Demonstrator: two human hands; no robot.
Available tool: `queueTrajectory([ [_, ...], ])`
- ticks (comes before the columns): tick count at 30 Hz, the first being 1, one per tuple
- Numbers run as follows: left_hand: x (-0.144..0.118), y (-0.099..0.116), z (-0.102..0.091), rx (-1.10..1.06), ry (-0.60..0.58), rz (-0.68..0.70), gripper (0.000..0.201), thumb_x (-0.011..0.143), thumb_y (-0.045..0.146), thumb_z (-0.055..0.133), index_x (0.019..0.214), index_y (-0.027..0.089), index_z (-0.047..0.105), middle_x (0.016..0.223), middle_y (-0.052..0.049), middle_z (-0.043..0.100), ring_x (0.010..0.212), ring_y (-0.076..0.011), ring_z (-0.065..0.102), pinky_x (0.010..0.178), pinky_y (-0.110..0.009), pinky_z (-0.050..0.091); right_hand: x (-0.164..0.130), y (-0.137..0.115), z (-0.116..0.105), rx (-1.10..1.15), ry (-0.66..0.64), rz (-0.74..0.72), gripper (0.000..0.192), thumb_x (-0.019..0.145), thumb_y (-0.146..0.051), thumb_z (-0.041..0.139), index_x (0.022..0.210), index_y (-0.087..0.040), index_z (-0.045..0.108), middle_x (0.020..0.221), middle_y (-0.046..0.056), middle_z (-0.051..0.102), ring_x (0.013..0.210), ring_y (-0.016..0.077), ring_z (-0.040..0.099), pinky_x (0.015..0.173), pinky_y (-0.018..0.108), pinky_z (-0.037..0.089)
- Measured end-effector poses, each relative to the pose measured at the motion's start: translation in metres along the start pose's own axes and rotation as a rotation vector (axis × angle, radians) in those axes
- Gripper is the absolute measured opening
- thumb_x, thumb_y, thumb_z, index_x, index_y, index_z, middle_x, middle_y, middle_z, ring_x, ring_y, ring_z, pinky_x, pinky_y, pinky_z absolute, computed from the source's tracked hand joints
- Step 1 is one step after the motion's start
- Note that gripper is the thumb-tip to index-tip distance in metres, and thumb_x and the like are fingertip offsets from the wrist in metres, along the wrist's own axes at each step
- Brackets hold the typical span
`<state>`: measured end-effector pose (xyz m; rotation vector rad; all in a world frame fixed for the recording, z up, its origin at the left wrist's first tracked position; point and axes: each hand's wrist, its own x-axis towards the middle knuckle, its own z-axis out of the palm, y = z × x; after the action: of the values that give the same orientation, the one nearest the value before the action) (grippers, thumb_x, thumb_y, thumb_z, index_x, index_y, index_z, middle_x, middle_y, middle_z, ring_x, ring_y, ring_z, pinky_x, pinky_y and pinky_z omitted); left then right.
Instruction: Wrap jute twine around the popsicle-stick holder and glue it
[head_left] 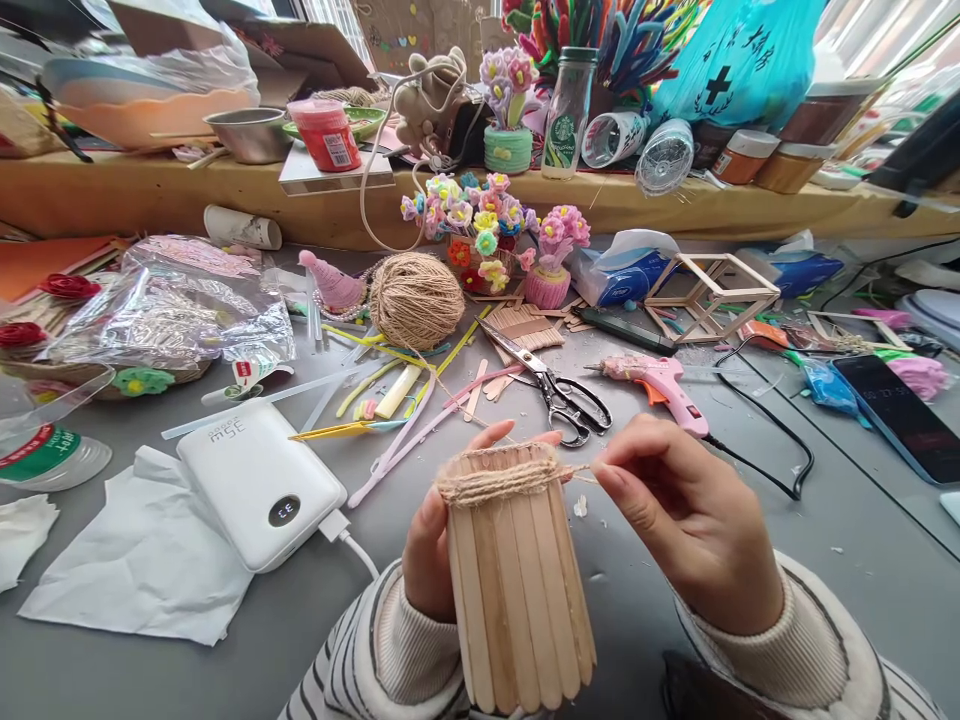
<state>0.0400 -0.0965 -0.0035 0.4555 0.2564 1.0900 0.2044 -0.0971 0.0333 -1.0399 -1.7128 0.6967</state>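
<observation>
My left hand (429, 555) grips a round holder made of upright wooden craft sticks (517, 590), held just above the grey table near its front edge. A band of jute twine (499, 483) is wound round the holder's top. My right hand (686, 515) pinches the free end of that twine at the holder's right side. The strand runs back towards a ball of jute twine (417, 299) further out on the table.
Black-handled scissors (559, 392) and a pink glue gun (660, 385) with a black cord lie just beyond my hands. A white power bank (259, 483) sits left on tissue. Loose sticks, pipe-cleaner flowers (480, 225), a phone (896, 412) and a wooden frame cube (712, 295) crowd the back.
</observation>
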Motion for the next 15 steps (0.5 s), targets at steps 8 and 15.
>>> queueTrajectory([
  [8, 0.001, 0.001, 0.0, -0.054, 0.066, -0.114, 0.057, 0.07, 0.056, 0.055, 0.113, 0.019, 0.056, 0.121, -0.01, 0.059, 0.104, -0.0271, 0.058, 0.095, -0.04, 0.038, -0.005, 0.0, 0.006, -0.014, 0.062, -0.029, 0.012, 0.081, -0.008, 0.052, 0.086, -0.019, 0.053, 0.073, -0.002, 0.057, 0.063, 0.0058, 0.057, 0.054, 0.014, 0.048],
  [15, 0.002, -0.002, 0.001, -0.14, 0.028, -0.142, 0.058, 0.071, 0.056, 0.054, 0.114, 0.016, 0.057, 0.12, -0.011, 0.06, 0.101, -0.0235, 0.06, 0.095, -0.036, 0.039, -0.004, 0.0, 0.012, -0.055, 0.137, -0.148, 0.022, 0.077, 0.0, 0.052, 0.088, -0.018, 0.055, 0.073, -0.002, 0.058, 0.065, 0.0063, 0.057, 0.055, 0.015, 0.048],
])
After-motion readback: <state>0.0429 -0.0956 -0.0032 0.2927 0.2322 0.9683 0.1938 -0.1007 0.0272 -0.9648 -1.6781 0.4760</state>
